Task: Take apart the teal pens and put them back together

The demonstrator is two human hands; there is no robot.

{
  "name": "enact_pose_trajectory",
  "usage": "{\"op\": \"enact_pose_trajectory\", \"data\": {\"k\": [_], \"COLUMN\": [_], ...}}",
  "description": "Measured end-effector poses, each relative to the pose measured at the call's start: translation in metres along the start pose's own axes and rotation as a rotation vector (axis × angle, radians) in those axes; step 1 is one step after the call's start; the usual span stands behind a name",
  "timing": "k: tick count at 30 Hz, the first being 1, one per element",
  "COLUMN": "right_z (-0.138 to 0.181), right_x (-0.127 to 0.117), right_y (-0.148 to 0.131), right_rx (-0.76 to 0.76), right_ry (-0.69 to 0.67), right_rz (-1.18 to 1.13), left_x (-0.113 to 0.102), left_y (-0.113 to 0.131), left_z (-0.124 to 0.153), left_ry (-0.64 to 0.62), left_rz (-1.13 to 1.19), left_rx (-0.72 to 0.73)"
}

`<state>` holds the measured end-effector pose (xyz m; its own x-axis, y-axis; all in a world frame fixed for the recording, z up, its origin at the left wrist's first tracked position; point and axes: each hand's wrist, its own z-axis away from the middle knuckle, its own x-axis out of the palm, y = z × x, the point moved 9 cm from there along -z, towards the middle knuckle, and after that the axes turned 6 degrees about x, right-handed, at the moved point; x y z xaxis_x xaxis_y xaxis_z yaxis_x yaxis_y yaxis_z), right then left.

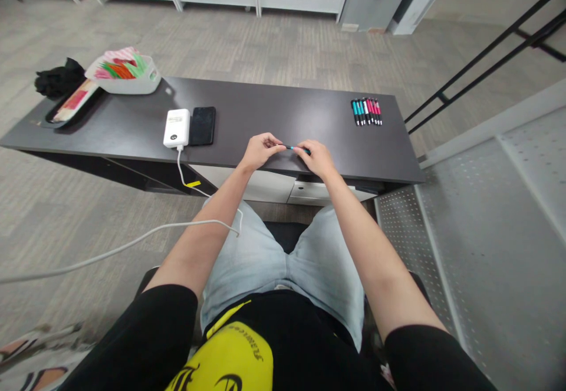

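With the left grip (260, 151) and right grip (315, 156) pinching opposite ends of the slim pen (289, 147) held between them, uneven fingertip pressure could release it onto the surface (260, 111) beneath, where it may roll over the near edge.

I get bright, even indoor light on my feed; exact source I can't tell. Soft glare greys dark tabletop (269, 105) toward 12 o'clock. Deep shadow fills open shelf (132, 174) beneath at 9. Wide lens bows tabletop's near edge, stretches black sleeves (141, 335) large at 4 and 8. Sandals (39, 373) at 8 smear. Perforated panel (499, 220) goes hazy at 3 to 4. Row of pens (367, 112) at 2 reads fairly crisp.
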<state>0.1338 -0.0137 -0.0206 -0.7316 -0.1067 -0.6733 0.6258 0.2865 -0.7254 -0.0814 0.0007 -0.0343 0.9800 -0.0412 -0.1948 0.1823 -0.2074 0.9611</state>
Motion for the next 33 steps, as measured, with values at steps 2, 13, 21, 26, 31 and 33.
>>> {"op": "enact_pose_trajectory", "data": {"k": [2, 13, 21, 26, 31, 33], "right_z": [0.000, 0.004, 0.002, 0.004, 0.001, 0.001], "right_x": [0.001, 0.001, 0.002, 0.000, 0.007, 0.008], "right_y": [0.002, -0.002, 0.002, -0.001, 0.003, 0.003], "right_rx": [0.030, 0.025, 0.018, -0.020, 0.010, 0.016], "right_ry": [-0.006, 0.000, 0.001, 0.027, -0.022, -0.032], "right_rz": [0.033, 0.080, 0.102, 0.078, 0.161, 0.169], "left_x": [0.000, 0.000, 0.002, 0.001, 0.001, 0.000], "left_y": [-0.001, -0.005, -0.003, -0.003, -0.003, -0.002], "left_z": [0.000, -0.002, -0.001, -0.001, 0.000, 0.000], "left_ry": [-0.002, -0.008, -0.021, 0.005, -0.014, -0.010], "left_rz": [-0.009, 0.036, 0.026, 0.030, -0.001, -0.001], "left_rx": [0.000, 0.039, 0.018, -0.011, -0.017, -0.016]}}
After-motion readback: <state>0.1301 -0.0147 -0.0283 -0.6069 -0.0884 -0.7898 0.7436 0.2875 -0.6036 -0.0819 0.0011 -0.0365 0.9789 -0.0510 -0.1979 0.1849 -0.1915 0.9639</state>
